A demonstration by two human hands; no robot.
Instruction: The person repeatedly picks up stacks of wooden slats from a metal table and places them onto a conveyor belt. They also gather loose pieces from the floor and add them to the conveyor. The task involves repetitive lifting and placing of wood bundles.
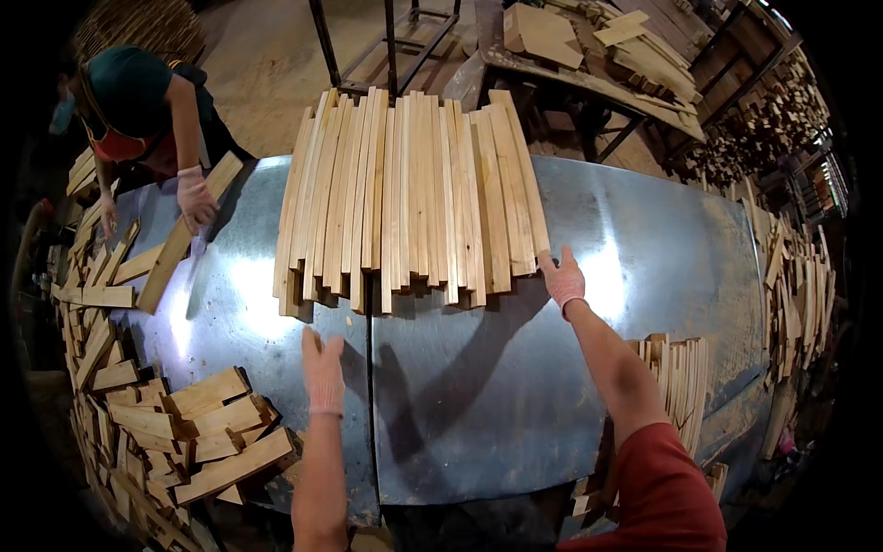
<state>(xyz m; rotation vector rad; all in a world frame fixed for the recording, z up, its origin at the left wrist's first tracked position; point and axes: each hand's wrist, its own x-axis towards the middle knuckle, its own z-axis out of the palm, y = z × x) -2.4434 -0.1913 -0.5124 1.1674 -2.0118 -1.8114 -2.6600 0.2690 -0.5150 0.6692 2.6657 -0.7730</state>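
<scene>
A wide row of pale wooden slats [414, 193] lies side by side across the far half of a grey sheet-metal table [497, 386]. My right hand [561, 274], in a pink knit glove, touches the near right corner of the row with its fingers spread. My left hand [323, 368], gloved the same, hovers flat over bare metal a little short of the row's near left end, holding nothing.
At the far left a person in a dark top rests a gloved hand [195, 198] on a long slat [184, 235]. Loose offcuts [175, 423] are heaped along the left edge. More slats [676, 377] stand at the right. A cluttered bench [598, 46] is behind.
</scene>
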